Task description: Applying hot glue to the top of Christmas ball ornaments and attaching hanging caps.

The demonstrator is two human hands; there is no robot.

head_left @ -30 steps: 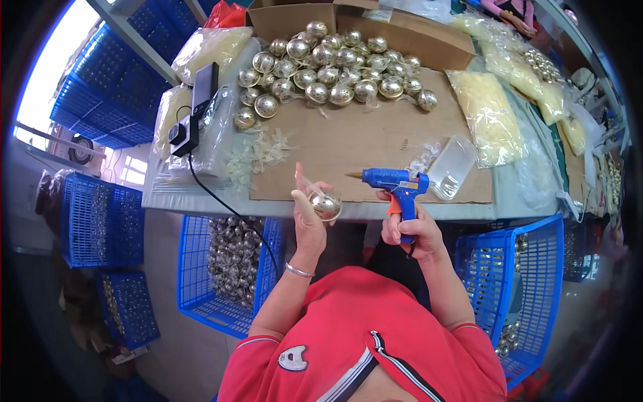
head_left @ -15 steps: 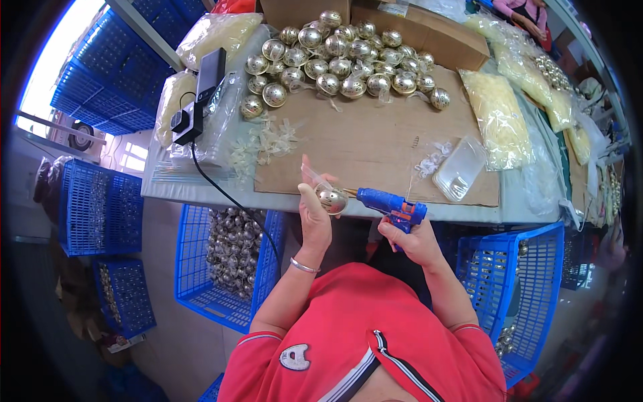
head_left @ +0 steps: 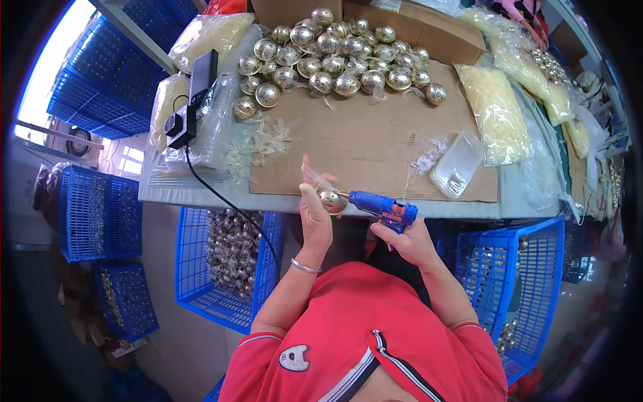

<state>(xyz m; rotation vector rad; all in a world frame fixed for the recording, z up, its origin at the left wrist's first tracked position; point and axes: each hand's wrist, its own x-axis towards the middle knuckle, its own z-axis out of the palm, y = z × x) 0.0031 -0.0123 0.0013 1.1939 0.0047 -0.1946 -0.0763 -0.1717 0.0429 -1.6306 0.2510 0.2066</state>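
In my left hand (head_left: 315,218) is a shiny gold ball ornament (head_left: 331,201), held at the table's front edge with a clear strip standing up along the fingers. My right hand (head_left: 410,240) is wrapped round the handle of a blue glue gun (head_left: 378,204). The gun's nozzle points left and meets the upper right of the ball; whether glue is coming out is too small to see. Beyond my hands, a pile of similar gold balls (head_left: 333,63) lies on a cardboard sheet (head_left: 355,134). Loose clear strips (head_left: 271,139) lie at the sheet's left.
A clear plastic box (head_left: 457,165) sits on the right of the sheet, beside a bag of pale yellow pieces (head_left: 494,114). A power strip (head_left: 182,127) with a black cable (head_left: 221,197) is at the left. Blue crates (head_left: 218,308) flank me, and another person (head_left: 526,15) is at far right.
The glue gun has moved slightly left, bringing its nozzle against the ball. My left hand keeps its hold. The table view has shifted slightly up and left.
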